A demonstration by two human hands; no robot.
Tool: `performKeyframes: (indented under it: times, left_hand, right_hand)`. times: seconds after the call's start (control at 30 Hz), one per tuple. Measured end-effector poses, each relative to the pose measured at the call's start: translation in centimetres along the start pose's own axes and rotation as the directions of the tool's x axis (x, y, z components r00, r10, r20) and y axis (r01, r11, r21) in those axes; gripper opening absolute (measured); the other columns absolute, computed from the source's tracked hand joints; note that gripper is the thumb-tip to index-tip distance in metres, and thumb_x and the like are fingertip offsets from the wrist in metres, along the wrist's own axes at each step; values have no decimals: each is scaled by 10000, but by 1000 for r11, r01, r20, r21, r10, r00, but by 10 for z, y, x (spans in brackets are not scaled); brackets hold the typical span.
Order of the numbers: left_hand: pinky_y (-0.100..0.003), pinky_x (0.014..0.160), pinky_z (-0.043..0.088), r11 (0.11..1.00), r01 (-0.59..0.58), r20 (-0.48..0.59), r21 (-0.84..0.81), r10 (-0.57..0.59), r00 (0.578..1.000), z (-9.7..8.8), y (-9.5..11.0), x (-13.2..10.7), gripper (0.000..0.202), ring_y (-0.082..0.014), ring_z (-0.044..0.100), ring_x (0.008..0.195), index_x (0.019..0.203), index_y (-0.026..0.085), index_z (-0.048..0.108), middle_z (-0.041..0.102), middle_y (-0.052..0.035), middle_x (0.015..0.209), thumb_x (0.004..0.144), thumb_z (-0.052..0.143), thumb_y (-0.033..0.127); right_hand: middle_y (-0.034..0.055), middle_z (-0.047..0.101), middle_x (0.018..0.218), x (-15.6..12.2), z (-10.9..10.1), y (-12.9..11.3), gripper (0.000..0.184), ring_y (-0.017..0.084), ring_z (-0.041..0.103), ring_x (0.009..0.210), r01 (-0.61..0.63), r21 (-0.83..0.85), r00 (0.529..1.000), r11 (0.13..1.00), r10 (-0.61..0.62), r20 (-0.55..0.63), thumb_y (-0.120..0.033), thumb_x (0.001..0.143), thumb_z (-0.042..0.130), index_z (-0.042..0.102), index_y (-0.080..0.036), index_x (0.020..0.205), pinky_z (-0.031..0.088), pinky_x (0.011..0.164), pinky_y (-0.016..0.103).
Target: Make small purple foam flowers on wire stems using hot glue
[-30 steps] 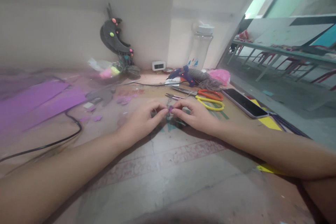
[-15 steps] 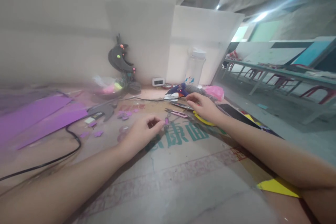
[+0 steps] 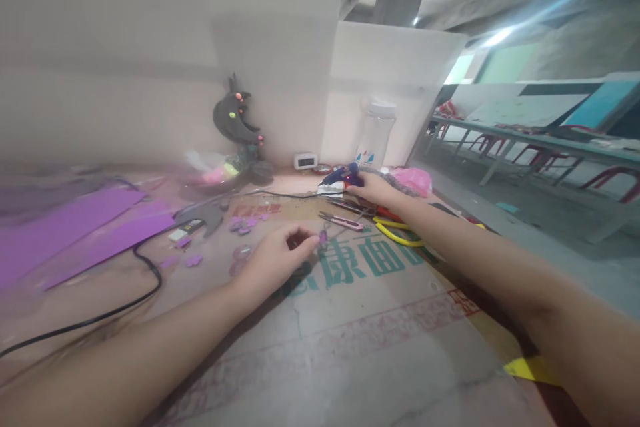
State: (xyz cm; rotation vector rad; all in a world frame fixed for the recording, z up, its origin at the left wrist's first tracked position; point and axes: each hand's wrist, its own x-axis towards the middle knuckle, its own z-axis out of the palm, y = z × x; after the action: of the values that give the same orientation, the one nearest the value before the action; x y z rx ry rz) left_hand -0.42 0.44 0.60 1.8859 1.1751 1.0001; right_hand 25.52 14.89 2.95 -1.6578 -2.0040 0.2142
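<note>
Low over the printed board, my left hand [image 3: 285, 253] pinches a small purple piece [image 3: 323, 236] between thumb and fingertips. My right hand [image 3: 373, 189] reaches to the back of the table, its fingers curled at the handle of a dark blue glue gun [image 3: 345, 175]. A white piece [image 3: 330, 191] lies under the gun's nozzle. Just in front of it are pink-handled thread snips [image 3: 343, 221] and pliers with yellow handles [image 3: 400, 233], partly below my right forearm. Small purple cut-outs [image 3: 245, 223] lie behind my left hand.
Purple sheets [image 3: 105, 227] and a black cable [image 3: 157, 273] lie at the left. Along the back stand a dark crescent moon ornament [image 3: 233, 117], a small white digital clock [image 3: 305, 161] and a clear bottle [image 3: 376, 133]. A pink bag [image 3: 415, 180] sits back right.
My right hand has moved forward from above the tools to the glue gun's handle. My left hand keeps its pinch on the purple piece. The view has shifted slightly.
</note>
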Motion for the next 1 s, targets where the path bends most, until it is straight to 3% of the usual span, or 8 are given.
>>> performKeyframes:
  times: [0.2,0.37,0.47,0.53,0.57,0.77,0.87,1.0]
  left_hand:
    - [-263,636,463,1000,9,0,-22,-9,1000,0,-1,0,211,-159,615,699,791,191,664,690,-16,763,867,583,370]
    - [-275,653,460,999,32,-21,-23,-32,999,0,-1,1,210,-163,602,699,791,187,658,683,-18,765,867,582,368]
    - [-278,672,458,998,40,-58,-53,-43,997,-1,-4,3,225,-166,600,720,795,190,639,679,-16,780,868,584,396]
    - [-280,679,458,994,49,-79,-93,-56,995,-1,-6,5,230,-169,604,731,803,194,628,679,-13,789,858,595,415]
    - [-283,684,457,993,52,-84,-104,-61,995,-1,-7,6,234,-170,604,733,801,193,625,678,-13,790,853,598,420]
    - [-297,700,424,993,85,-99,-86,-94,991,-2,-6,7,252,-173,577,740,795,185,614,646,-21,783,859,575,426]
    - [-296,692,417,990,87,-116,-114,-100,988,-1,-8,8,248,-169,560,729,790,186,617,629,-15,763,851,579,423]
    - [-302,694,417,982,83,-141,-170,-107,984,-1,-15,10,226,-167,551,723,795,190,604,619,-12,751,835,588,411]
  right_hand:
    - [170,735,999,14,8,0,316,296,683,936,-69,-23,997,997,68,-47,-346,815,706,674,-106,1017,518,839,368]
    - [115,744,797,-6,-10,-15,237,269,698,801,-62,52,997,997,64,-39,-343,838,668,681,-137,955,547,779,373]
    - [90,756,896,-35,-18,-28,165,227,711,782,-8,193,1000,981,11,-10,-287,874,601,665,-174,976,579,757,354]
    - [101,748,985,-59,-19,-36,152,233,718,799,60,482,998,874,-67,-2,-280,852,625,664,-185,965,597,771,379]
    - [99,748,967,-71,-19,-39,142,234,714,786,85,541,996,836,-78,-37,-302,837,648,669,-191,921,598,773,387]
    - [65,720,842,-124,-9,-49,225,229,675,777,223,426,974,877,-189,-122,-400,812,692,646,-192,882,567,743,377]
    - [33,696,812,-132,-6,-47,215,214,657,753,312,355,949,881,-272,-158,-412,810,689,616,-213,846,550,701,340]
    - [17,679,765,-137,-10,-47,189,202,653,719,328,336,945,883,-307,-113,-393,813,677,605,-222,778,538,683,316]
